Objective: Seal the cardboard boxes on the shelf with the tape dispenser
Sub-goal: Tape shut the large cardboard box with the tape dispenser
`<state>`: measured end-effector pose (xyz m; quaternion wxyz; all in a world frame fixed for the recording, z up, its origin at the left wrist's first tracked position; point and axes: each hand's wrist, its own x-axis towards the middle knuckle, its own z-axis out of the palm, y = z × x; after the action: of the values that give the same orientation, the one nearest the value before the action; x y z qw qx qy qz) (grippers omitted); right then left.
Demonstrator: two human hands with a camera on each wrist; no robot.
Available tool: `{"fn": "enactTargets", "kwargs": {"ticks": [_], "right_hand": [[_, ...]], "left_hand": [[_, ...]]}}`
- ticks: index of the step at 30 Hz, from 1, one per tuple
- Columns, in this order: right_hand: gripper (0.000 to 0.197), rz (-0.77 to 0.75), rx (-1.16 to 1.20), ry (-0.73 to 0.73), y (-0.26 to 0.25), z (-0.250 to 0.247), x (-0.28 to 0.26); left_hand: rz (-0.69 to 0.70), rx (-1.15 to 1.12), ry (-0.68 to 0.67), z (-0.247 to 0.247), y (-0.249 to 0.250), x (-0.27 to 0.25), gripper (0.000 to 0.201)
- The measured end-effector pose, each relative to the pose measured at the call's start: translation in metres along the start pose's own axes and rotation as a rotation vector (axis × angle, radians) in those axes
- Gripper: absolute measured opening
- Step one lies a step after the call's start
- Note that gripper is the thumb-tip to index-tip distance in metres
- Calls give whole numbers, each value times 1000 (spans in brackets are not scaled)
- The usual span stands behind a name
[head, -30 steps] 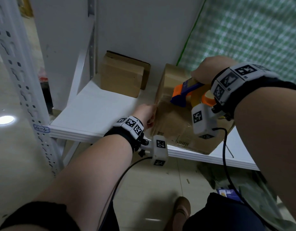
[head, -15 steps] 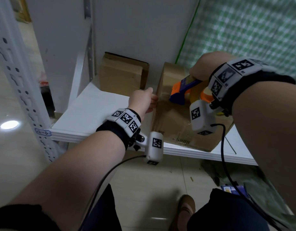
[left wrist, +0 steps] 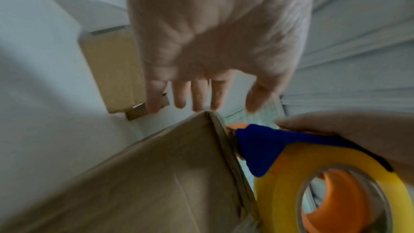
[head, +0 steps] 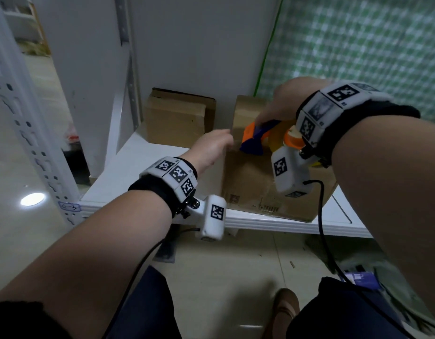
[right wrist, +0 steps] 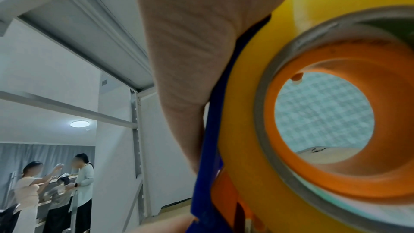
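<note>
On the white shelf point(head: 148, 172) stands a brown cardboard box point(head: 255, 184) near the front edge. My right hand point(head: 282, 106) grips a blue and orange tape dispenser point(head: 254, 140) with a yellow tape roll point(right wrist: 253, 109), held on the box's top. In the left wrist view the dispenser point(left wrist: 264, 144) sits against the box's upper edge point(left wrist: 226, 144). My left hand point(head: 212, 146) reaches along the box's left side, fingers point(left wrist: 198, 96) straight and spread just past its far corner. I cannot tell whether they touch it. A second box point(head: 177, 118) stands against the back wall.
A perforated white upright point(head: 25, 123) frames the shelf on the left, another post point(head: 128, 69) at the back. A green checked cloth point(head: 358, 45) hangs on the right. Shiny floor lies below. People point(right wrist: 56, 189) stand far off in the right wrist view.
My left hand has lifted from the box's lower left side up and back to its upper far corner, fingers now spread. The right hand has kept the dispenser on the box top.
</note>
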<state>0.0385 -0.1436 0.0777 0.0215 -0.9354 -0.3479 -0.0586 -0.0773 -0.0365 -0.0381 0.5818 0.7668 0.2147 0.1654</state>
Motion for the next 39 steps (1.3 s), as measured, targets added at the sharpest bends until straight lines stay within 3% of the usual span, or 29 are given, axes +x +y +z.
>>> {"fn": "enactTargets", "kwargs": {"ticks": [2,5,8,14,19,22,26,29,33,39], "right_hand": [[50,-31,-121,-59,-3,-9,-10],[75,-141,-317,-127,-3,-23,-21],[68,-239,-321,-101,5,-27,-25],[63,-345,-400,-68,25,-21,-31],[68,-403,-476,-49,43,-29,-35],[79,-366,-424,-35,66,-31,-37],[77,-261,-436,-35,111,-36,-44],[75,-205,-485,10,139,-36,-53],[68,-194,-502,71,145,-25,-56],[61,-195,-512,87,146,-14,-53]], "left_hand": [[135,257,-51,3,9,4,54],[244,670,-36,8,17,10,52],[298,881,16,11,19,13,48],[284,1038,104,21,17,16,25],[193,1088,135,24,22,14,25],[156,1104,142,24,25,14,32],[113,1138,161,28,26,15,53],[104,1175,172,33,27,17,57],[86,1241,166,38,29,17,52],[91,1334,174,45,34,11,23]]}}
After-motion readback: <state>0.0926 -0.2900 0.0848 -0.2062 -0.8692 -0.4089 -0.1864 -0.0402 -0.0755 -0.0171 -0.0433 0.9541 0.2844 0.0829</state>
